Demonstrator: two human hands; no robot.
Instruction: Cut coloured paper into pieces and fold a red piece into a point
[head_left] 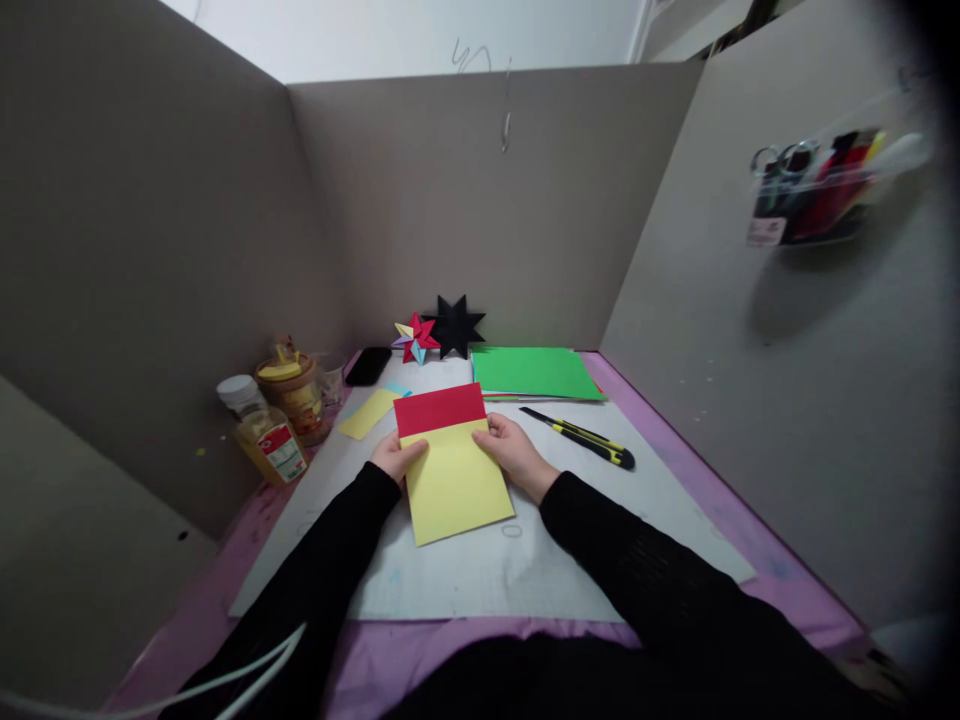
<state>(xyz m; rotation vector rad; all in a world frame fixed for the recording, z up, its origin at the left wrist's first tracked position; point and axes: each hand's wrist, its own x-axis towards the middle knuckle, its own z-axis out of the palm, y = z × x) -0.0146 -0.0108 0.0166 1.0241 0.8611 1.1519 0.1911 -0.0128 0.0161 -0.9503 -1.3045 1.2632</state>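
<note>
A yellow paper sheet (pixel 457 485) lies over a red paper sheet (pixel 439 408), whose top strip shows above it, on the white cutting mat (pixel 480 570). My left hand (pixel 395 457) pinches the yellow sheet at its upper left edge. My right hand (pixel 516 452) grips the upper right edge of the same sheet. Both arms wear black sleeves.
A yellow-and-black utility knife (pixel 585 437) lies right of my hands, a green paper stack (pixel 536 373) behind it. Paper stars, one red (pixel 417 338) and one black (pixel 455 325), stand at the back. Jars and a bottle (pixel 270 435) sit left, near a small yellow note (pixel 367 413). Cardboard walls surround the desk.
</note>
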